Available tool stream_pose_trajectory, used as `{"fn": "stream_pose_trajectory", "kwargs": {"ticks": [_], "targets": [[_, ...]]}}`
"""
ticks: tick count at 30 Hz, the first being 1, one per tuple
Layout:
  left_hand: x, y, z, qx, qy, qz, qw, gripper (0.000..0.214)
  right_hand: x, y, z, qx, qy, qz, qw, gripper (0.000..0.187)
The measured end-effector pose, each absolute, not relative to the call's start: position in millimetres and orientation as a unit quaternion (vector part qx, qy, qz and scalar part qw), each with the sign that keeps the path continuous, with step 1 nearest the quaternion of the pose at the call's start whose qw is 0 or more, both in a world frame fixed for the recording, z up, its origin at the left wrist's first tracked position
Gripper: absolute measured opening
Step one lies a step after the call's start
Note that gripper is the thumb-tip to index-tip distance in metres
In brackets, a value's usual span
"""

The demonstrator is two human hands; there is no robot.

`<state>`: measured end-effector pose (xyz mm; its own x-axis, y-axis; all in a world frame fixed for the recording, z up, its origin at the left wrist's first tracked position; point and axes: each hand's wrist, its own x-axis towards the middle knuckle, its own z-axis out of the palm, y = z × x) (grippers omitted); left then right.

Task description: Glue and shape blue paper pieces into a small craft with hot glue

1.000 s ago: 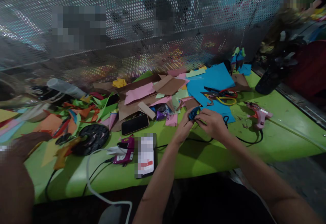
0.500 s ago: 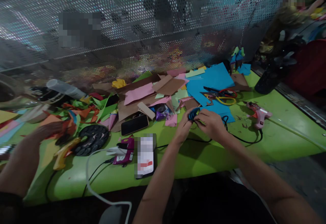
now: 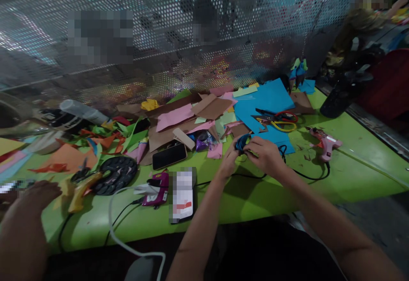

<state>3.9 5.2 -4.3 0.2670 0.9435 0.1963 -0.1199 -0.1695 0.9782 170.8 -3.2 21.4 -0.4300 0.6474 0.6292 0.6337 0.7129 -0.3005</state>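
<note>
A small blue layered piece, seemingly of paper (image 3: 242, 142), is held between my two hands above the green table. From its left side my left hand (image 3: 228, 160) grips it, fingers closed around the lower edge. My right hand (image 3: 263, 155) pinches its right edge with thumb and fingertips, and those fingers partly hide it. Behind the hands lie blue paper sheets (image 3: 271, 96) and scissors with yellow handles (image 3: 284, 126). Farther right a pink glue gun (image 3: 326, 147) rests on the table.
Paper scraps (image 3: 177, 117) cover the back of the table (image 3: 220, 206). Left of my arms are a phone (image 3: 183, 193), a purple device (image 3: 156, 189), a black round tray (image 3: 118, 174) and a yellow glue gun (image 3: 81, 193). A co-worker's hand (image 3: 43, 193) is at far left. Cords cross the tabletop.
The co-worker's hand at left has drawn back from the orange paper toward the near left. My hands stay almost in place, with the blue piece tilted slightly differently.
</note>
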Motion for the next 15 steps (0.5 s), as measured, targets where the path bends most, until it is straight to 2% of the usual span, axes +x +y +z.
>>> {"fn": "stream_pose_trajectory", "kwargs": {"ticks": [15], "targets": [[4.2,2.2,0.7,0.607,0.358,0.482,0.52,0.05,172.2,-3.7,23.7,-0.373,-0.841,0.052,0.388,0.011]]}}
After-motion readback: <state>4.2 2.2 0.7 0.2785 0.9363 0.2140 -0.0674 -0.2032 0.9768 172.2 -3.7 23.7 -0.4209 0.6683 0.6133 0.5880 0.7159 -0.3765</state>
